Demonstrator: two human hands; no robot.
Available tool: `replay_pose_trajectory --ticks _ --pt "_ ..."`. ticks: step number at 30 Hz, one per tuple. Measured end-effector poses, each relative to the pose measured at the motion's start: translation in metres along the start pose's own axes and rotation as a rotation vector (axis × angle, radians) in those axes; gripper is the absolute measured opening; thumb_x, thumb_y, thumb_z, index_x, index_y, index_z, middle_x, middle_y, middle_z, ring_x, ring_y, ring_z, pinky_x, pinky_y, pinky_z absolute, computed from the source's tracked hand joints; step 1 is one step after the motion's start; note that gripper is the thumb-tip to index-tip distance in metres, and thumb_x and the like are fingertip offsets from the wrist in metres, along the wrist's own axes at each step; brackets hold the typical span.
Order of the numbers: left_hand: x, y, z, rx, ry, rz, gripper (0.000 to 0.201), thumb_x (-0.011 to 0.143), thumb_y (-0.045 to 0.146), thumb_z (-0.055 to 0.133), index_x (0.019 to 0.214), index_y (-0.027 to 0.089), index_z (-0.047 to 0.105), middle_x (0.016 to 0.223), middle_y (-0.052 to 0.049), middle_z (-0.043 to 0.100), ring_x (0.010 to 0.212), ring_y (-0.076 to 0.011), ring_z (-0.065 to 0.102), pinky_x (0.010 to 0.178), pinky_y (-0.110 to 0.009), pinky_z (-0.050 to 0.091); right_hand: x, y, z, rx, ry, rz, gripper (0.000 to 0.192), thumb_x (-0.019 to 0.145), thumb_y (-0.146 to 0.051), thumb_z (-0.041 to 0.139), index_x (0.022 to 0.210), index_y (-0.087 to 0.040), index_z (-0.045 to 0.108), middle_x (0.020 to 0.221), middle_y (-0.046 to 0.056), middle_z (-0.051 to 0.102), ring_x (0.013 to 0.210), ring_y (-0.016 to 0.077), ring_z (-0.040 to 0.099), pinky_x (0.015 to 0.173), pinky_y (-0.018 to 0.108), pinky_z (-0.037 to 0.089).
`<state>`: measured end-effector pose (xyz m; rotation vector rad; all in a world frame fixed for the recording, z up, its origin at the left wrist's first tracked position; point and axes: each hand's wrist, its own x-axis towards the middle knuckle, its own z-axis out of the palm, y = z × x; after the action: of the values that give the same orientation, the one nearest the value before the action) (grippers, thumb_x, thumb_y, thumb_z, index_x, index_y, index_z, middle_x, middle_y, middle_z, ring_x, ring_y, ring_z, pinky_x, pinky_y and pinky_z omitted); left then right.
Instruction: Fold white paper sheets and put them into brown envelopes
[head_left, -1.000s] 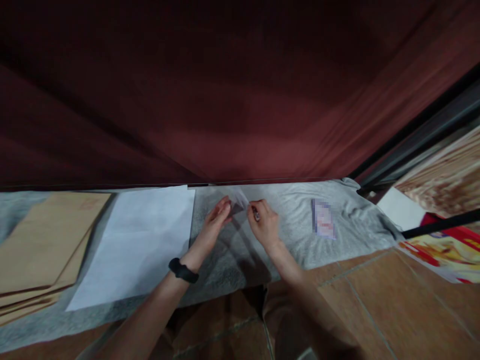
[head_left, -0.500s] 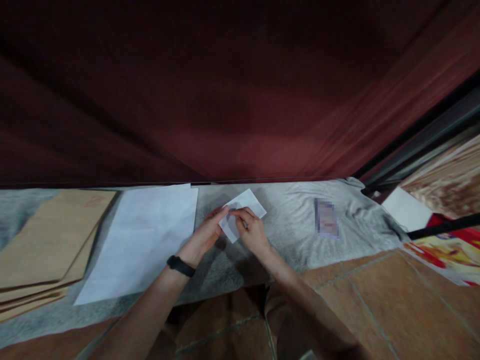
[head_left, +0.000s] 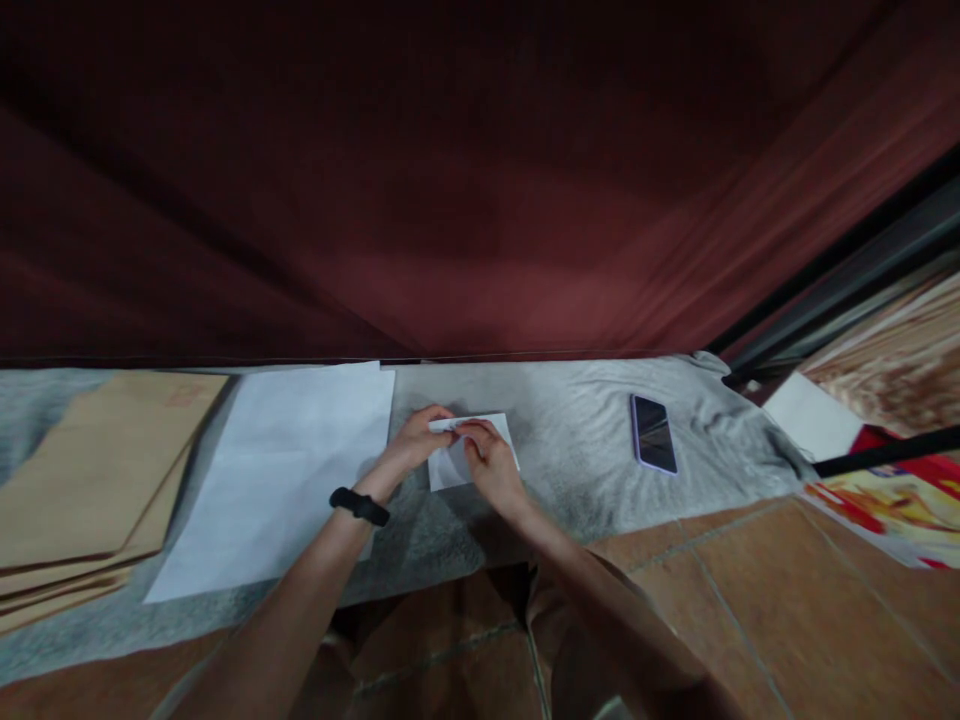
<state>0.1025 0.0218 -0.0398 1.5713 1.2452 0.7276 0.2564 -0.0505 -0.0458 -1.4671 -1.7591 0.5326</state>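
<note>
A small white folded paper [head_left: 450, 468] sits over the grey cloth, between my two hands. My left hand [head_left: 416, 437], with a black band on its wrist, grips the paper's upper left edge between thumb and fingers. On the upper edge of the same paper my right hand [head_left: 491, 467] has its fingers closed, close to the left fingertips. The upper edge looks turned over in a narrow strip. Part of the paper is hidden beneath the right hand. Just left of my left hand lie large white sheets [head_left: 277, 470].
Brown paper envelopes [head_left: 97, 470] are stacked at the far left on the grey cloth [head_left: 577, 440]. A phone [head_left: 654, 434] lies to the right. A dark red curtain [head_left: 480, 250] hangs behind. Tiled floor [head_left: 750, 600] and a colourful printed bag [head_left: 892, 510] show at the right.
The small paper has been turned from a slanted to a nearly level position, and its top edge is folded over. My left fingers have moved up to that edge.
</note>
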Motion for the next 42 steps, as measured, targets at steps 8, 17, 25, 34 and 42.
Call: replay_pose_trajectory --ticks 8,17,25,34,42 --pt "0.004 -0.012 0.005 0.344 0.166 0.141 0.055 0.078 0.017 0.063 0.133 0.017 0.056 0.115 -0.009 0.071 0.101 -0.0250 0.068 0.095 -0.041 0.053 -0.010 0.010 0.025 -0.295 -0.088 -0.069 0.046 0.101 -0.021 0.041 0.144 -0.009 0.051 0.148 0.014 0.053 0.141 0.0226 0.044 0.119 0.040 0.037" --pt "-0.026 -0.007 0.048 0.702 0.325 0.349 0.050 0.100 0.032 0.039 0.142 0.008 0.050 0.151 -0.020 0.048 0.143 -0.0294 0.042 0.118 -0.047 0.036 -0.016 0.009 0.025 -0.567 -0.199 -0.079 0.056 0.100 -0.023 0.043 0.154 -0.010 0.037 0.160 0.014 0.038 0.149 0.0246 0.032 0.124 0.043 0.023" --pt "-0.044 -0.019 0.064 0.897 0.209 0.262 0.068 0.103 0.048 0.024 0.153 0.003 0.035 0.158 -0.019 0.039 0.150 -0.0271 0.032 0.123 -0.046 0.026 -0.021 0.016 0.020 -0.689 -0.194 -0.099 0.060 0.101 -0.023 0.038 0.158 -0.009 0.027 0.164 0.013 0.030 0.150 0.0252 0.028 0.124 0.043 0.022" --pt "-0.052 -0.030 0.056 0.975 0.283 0.296 0.070 0.101 0.046 0.030 0.152 -0.001 0.035 0.160 -0.022 0.034 0.151 -0.0308 0.028 0.123 -0.048 0.026 -0.025 0.036 0.010 -0.662 -0.075 -0.023 0.056 0.103 -0.029 0.034 0.156 -0.010 0.034 0.161 0.012 0.036 0.149 0.0261 0.033 0.122 0.047 0.024" --pt "-0.056 -0.033 0.049 0.996 0.295 0.288 0.067 0.100 0.041 0.034 0.151 -0.002 0.037 0.159 -0.023 0.035 0.150 -0.0320 0.031 0.123 -0.048 0.025 -0.028 0.047 -0.008 -0.697 -0.071 0.047 0.057 0.106 -0.037 0.031 0.156 -0.010 0.034 0.162 0.012 0.032 0.147 0.0295 0.035 0.121 0.049 0.025"
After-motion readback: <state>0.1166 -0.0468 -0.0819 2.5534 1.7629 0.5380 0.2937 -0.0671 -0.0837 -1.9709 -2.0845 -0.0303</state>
